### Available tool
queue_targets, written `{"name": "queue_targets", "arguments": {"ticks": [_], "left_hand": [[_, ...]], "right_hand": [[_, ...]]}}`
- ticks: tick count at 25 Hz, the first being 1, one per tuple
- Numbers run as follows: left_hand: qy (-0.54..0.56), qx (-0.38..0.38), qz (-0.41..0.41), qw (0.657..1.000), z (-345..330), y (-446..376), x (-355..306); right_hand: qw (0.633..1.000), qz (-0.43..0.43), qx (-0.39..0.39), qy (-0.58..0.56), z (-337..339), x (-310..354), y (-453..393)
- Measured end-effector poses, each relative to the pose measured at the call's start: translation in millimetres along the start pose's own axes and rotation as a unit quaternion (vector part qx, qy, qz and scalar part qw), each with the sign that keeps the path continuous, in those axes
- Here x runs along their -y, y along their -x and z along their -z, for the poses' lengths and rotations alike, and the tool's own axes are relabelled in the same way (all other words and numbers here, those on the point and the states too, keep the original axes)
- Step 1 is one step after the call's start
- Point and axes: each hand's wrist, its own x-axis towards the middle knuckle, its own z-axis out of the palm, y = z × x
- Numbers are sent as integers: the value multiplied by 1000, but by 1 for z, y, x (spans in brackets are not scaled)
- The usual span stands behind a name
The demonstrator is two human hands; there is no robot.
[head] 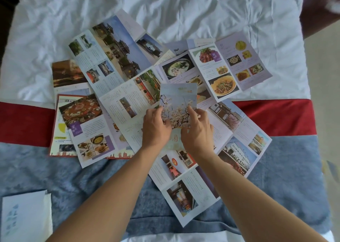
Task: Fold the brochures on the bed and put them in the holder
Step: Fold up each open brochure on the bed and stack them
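Observation:
Several unfolded brochures lie spread over the bed. A folded brochure point(178, 98) with a blossom picture on its cover is lifted above the middle of the pile. My left hand point(156, 126) pinches its lower left edge and my right hand point(197, 129) pinches its lower right edge. Beneath them lie a large brochure with building photos point(114, 52), a food brochure point(226, 66) at the right and another food brochure point(86, 129) at the left. A white holder-like thing point(24, 216) sits at the lower left corner.
The bed has a rumpled white sheet point(165, 8) at the far side, a red band point(24, 124) across the middle and a grey-blue blanket point(92, 182) near me. More open brochures point(237, 149) lie at the right. The floor point(323, 76) shows past the bed's right edge.

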Motion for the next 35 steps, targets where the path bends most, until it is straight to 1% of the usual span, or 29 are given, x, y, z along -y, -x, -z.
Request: {"name": "queue_targets", "arguments": {"ticks": [3,6,8,13,18,24,29,35], "left_hand": [[2,-25,-39,999,19,9,4],[-15,-43,-95,994,45,25,19],[-34,-50,-100,993,64,37,33],[-84,-71,-78,991,116,72,80],[-96,-104,-59,988,171,109,141],[-109,-126,-22,986,230,160,237],[-131,-123,31,983,252,199,312],[-152,-91,85,981,252,235,371]], "right_hand": [[1000,15,15,12,5,17,6],[999,30,35,29,3,39,23],[997,47,45,41,-3,55,37],[993,90,64,47,-28,111,74],[985,133,98,57,-68,170,121],[963,202,158,85,-133,239,184],[939,249,219,97,-187,274,232],[920,253,271,127,-235,286,276]]}}
